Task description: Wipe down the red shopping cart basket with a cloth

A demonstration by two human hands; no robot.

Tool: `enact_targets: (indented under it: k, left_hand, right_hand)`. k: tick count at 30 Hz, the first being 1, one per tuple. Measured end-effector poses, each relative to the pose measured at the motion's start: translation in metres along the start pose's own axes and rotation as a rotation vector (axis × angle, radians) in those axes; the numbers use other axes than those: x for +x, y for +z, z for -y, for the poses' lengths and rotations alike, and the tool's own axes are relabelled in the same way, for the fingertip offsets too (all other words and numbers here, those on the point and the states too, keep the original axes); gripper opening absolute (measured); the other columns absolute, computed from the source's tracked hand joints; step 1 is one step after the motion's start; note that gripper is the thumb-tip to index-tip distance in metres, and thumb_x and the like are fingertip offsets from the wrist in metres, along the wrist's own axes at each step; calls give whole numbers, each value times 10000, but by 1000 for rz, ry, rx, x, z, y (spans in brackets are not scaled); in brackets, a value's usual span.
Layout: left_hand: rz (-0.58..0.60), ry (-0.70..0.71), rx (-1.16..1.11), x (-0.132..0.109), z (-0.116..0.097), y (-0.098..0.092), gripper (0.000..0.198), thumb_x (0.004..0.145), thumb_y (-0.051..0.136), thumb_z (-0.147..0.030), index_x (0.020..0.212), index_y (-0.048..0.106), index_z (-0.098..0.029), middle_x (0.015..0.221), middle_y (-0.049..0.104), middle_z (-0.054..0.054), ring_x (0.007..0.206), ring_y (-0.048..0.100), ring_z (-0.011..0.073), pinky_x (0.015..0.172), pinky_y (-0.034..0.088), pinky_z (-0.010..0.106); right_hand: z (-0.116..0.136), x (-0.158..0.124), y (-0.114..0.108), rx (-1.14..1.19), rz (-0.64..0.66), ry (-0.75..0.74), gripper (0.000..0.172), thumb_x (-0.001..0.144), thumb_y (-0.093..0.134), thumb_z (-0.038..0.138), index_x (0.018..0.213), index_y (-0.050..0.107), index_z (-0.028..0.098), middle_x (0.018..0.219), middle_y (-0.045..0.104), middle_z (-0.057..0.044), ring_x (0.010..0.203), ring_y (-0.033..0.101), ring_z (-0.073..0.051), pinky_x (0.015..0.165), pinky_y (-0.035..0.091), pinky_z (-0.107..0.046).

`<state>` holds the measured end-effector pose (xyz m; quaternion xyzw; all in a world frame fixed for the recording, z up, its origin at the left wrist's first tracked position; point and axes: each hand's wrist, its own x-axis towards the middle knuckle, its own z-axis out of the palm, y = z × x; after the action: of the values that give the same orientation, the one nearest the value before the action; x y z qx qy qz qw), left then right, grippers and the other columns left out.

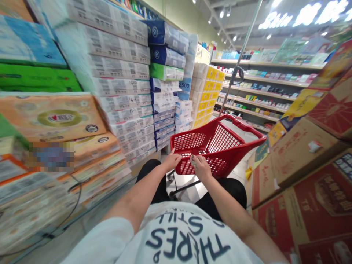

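Note:
A red plastic shopping cart [220, 158] with a lattice basket stands in front of my knees, its handle at the far right end. My left hand [172, 161] grips the near left corner of its rim, the index finger along the side and the thumb on the edge. Over the near rim, my right hand [202, 168] is closed, fingers curled around a small greyish wad [193, 160] that looks like a cloth. The wad lies close against the rim, and its exact kind is unclear. The part of the basket I can see holds nothing.
Tall stacks of tissue packs [121, 79] line the left side, with orange packs [66, 117] nearer me. Cardboard cartons [305, 150] are piled on the right. A metal pole [242, 55] rises behind the cart, before stocked shelves [264, 86]. A black cable [78, 205] hangs low left.

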<state>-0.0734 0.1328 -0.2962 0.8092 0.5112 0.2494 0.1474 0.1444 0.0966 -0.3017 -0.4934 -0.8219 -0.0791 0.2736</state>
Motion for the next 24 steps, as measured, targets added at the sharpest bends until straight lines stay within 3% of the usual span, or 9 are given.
enact_targets:
  k: [2,7,10,13,16,18,24]
  left_hand:
    - [8,-4,5,0,0,0,431,956,291,-363,899,688,-204,1085,695,4,1437,195,248,1202,187,446]
    - [18,-15,46,-2,-4,-6,427,962,292,-357,897,690,-214,1066,703,-16,1417,258,229,1198,203,417]
    - [54,-35,116,0,-5,-10,426,963,299,-367,897,692,-217,1070,708,-11,1401,297,235,1169,257,398]
    - [49,-81,170,5,-12,-11,436,968,277,-363,976,685,-208,1170,676,31,1390,317,281,1149,255,460]
    - [-36,-63,213,9,-26,-5,414,972,264,-329,1185,599,-209,1351,558,53,1384,318,292,1161,157,516]
    - [-66,-10,247,8,-37,1,408,975,269,-314,1272,531,-214,1377,534,47,1365,352,269,1155,183,486]
    - [19,-7,301,8,-48,8,359,973,293,-263,1182,578,-200,1203,654,67,1107,591,211,1033,363,383]
  right_hand:
    - [-1,1,2,-3,16,-7,369,838,461,75,1153,579,225,1121,572,-76,1003,495,-193,822,460,-277]
    - [-3,-15,14,-30,232,11,374,804,489,51,1099,605,249,1073,595,-58,981,518,-197,695,462,-254]
    - [-4,-11,9,-10,119,8,392,805,475,44,1131,597,225,1094,588,-75,1003,510,-200,780,471,-270]
    - [-5,-2,-1,3,-3,-6,395,804,472,47,1142,590,213,1125,574,-83,1020,495,-202,886,451,-290]
    - [-7,-3,-2,3,68,17,378,790,478,48,1089,605,240,1096,581,-63,1008,497,-201,796,470,-268]
    - [-9,-5,0,24,94,27,372,781,476,49,1068,610,244,1079,585,-57,1006,499,-200,758,473,-260]
    - [-12,14,-8,98,-234,80,442,797,452,69,1216,559,161,1195,533,-127,1099,462,-231,974,422,-365]
